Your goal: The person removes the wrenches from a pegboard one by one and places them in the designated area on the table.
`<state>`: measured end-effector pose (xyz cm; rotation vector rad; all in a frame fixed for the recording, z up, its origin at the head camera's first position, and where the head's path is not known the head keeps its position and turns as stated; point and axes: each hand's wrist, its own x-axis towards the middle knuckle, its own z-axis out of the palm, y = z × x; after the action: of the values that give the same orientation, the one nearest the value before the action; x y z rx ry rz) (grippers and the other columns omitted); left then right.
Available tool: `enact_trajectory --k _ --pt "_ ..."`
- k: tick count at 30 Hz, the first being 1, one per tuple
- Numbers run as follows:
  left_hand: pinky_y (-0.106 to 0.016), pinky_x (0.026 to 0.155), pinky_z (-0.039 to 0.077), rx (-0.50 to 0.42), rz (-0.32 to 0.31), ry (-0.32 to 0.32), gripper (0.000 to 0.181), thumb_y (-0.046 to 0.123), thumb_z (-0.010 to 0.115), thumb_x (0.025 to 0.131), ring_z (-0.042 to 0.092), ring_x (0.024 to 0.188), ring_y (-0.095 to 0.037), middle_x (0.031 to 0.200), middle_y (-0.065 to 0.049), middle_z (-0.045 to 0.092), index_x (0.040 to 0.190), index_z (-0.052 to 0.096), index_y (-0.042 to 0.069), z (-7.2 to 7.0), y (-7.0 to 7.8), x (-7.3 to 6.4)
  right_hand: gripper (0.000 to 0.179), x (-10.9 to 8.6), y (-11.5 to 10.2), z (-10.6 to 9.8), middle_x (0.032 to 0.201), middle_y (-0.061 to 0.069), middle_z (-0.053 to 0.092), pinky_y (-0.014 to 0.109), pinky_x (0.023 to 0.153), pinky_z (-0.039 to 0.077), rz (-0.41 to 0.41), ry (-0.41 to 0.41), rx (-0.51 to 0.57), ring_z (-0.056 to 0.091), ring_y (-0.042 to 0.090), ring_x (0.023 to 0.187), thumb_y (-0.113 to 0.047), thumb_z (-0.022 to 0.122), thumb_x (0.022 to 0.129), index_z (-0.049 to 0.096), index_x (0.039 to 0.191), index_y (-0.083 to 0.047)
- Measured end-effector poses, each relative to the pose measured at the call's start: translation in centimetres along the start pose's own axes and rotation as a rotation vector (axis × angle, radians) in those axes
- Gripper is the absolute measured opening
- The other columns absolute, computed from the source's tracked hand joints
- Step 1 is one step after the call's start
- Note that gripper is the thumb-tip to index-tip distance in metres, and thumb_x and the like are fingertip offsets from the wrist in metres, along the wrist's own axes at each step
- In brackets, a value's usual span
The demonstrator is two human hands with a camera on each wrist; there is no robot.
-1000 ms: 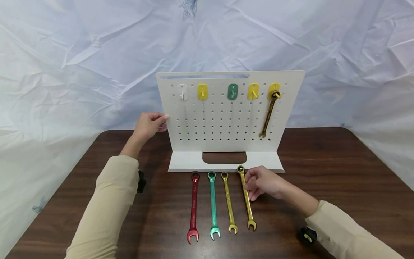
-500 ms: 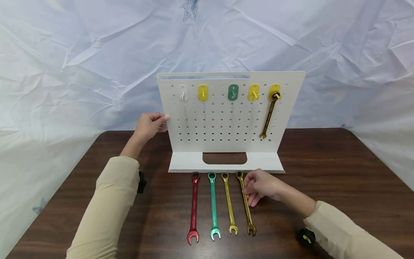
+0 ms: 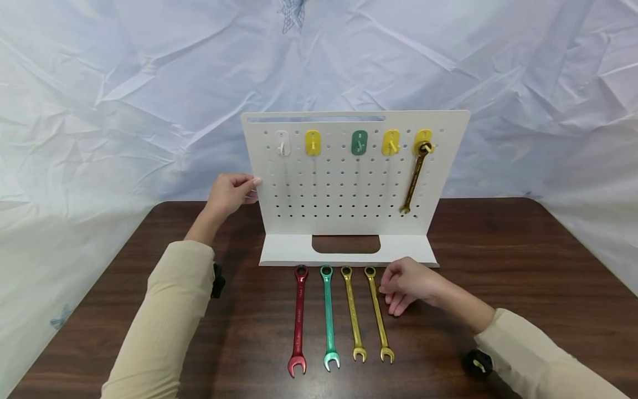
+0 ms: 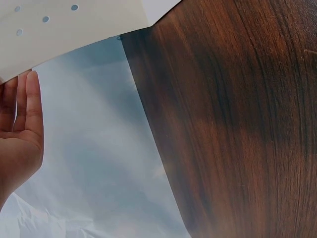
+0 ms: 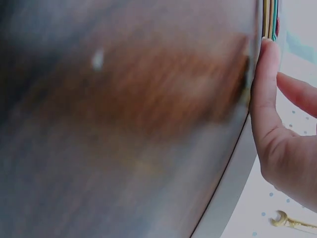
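My left hand (image 3: 230, 194) pinches the left edge of the white pegboard (image 3: 344, 221), thumb in front and fingers behind. In the left wrist view its fingers (image 4: 33, 104) reach the board's edge. My right hand (image 3: 410, 285) is just right of a gold wrench (image 3: 377, 313) on the table, its fingers loosely bent and holding nothing. Left of that wrench lie a second, slightly shorter gold wrench (image 3: 353, 310), a green wrench (image 3: 329, 316) and a red wrench (image 3: 299, 318), ring ends toward the board. Another gold wrench (image 3: 415, 180) hangs from the rightmost yellow hook (image 3: 423, 134).
Along the board's top are a white hook (image 3: 282, 143), a yellow hook (image 3: 312, 143), a green hook (image 3: 359, 142) and another yellow hook (image 3: 391, 142), all bare. The board's base rests on the dark wooden table (image 3: 498, 255). A pale wrinkled sheet (image 3: 149, 83) hangs behind.
The rightmost gold wrench on the table slid slightly toward me, level with its neighbour. My right hand then let go of it and moved a little right. My left hand stayed put.
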<state>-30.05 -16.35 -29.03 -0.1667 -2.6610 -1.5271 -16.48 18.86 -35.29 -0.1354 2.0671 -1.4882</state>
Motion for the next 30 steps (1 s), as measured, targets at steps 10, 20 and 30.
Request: enact_trajectory --k 10,20,30 --pt "-0.03 0.075 0.056 0.003 0.002 0.002 0.036 0.028 0.056 0.092 0.063 0.086 -0.025 0.101 -0.018 0.059 0.111 0.063 -0.002 0.0 -0.1 0.1 0.013 0.0 -0.7 -2.0 0.072 0.016 0.06 0.037 0.056 0.057 -0.075 0.022 -0.029 0.061 0.022 0.057 -0.001 0.057 0.086 0.052 0.092 0.01" --pt "-0.035 0.079 0.055 -0.013 -0.006 -0.001 0.037 0.029 0.056 0.092 0.062 0.088 -0.027 0.102 -0.018 0.059 0.111 0.063 -0.002 0.1 -0.2 0.2 0.021 0.1 -2.0 -4.4 0.08 0.018 0.062 0.04 0.064 0.057 -0.128 0.083 -0.028 0.063 0.024 0.066 -0.002 0.053 0.09 0.048 0.103 0.015" --pt "-0.03 0.075 0.056 -0.004 0.008 0.0 0.036 0.028 0.056 0.092 0.063 0.086 -0.025 0.1 -0.018 0.059 0.111 0.063 -0.002 0.1 -0.3 0.2 0.031 -0.3 -4.0 -6.9 0.096 0.021 0.061 0.045 0.077 0.055 -0.16 0.224 -0.129 0.062 0.03 0.085 -0.005 0.05 0.094 0.043 0.116 0.015"
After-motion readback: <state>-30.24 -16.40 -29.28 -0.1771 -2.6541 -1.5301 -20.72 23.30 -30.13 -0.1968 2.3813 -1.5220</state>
